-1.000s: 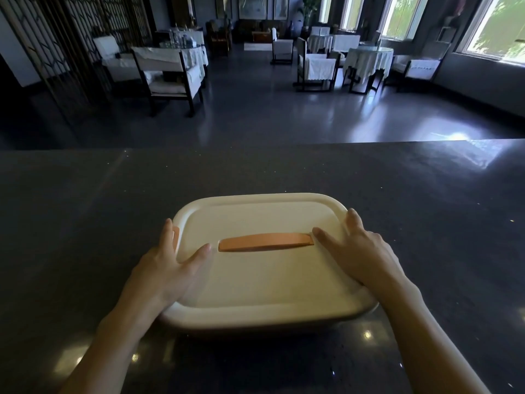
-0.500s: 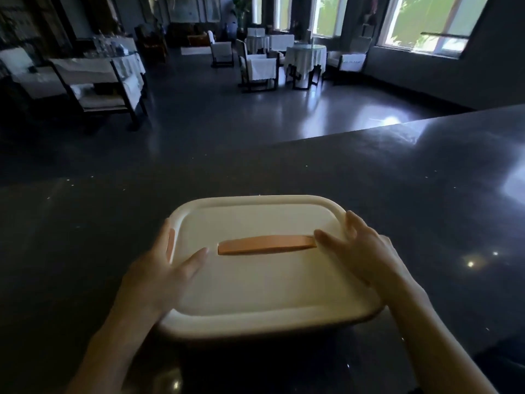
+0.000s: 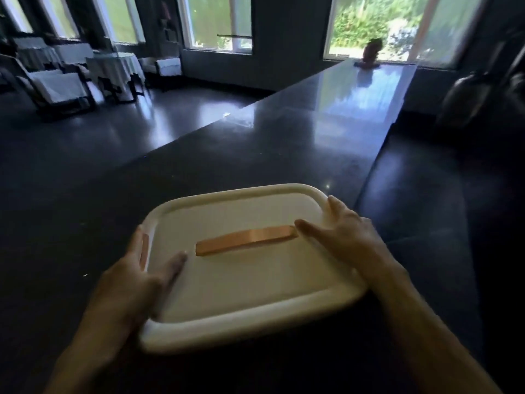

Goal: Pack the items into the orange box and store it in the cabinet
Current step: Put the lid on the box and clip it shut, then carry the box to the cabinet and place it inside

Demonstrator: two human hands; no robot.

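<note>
The box point(image 3: 244, 268) sits closed under a cream lid point(image 3: 255, 280) with an orange handle point(image 3: 245, 244) across the middle. It is held between both hands over the dark counter point(image 3: 284, 132); whether its base touches the counter cannot be told, since the underside is in shadow. The left hand point(image 3: 136, 280) clasps the left edge of the lid: the thumb lies on top of the lid pointing toward the handle, and the fingers wrap down over the rim. The right hand point(image 3: 349, 240) clasps the right edge the same way, thumb tip just beside the right end of the handle, fingers curled over the rim near the far right corner. The picture is somewhat blurred. At the far end of the counter a small brown object point(image 3: 370, 54) stands before a window point(image 3: 377, 24). To the left, beyond the counter, are chairs point(image 3: 56, 86) with white covers and a clothed table point(image 3: 113, 66).
</note>
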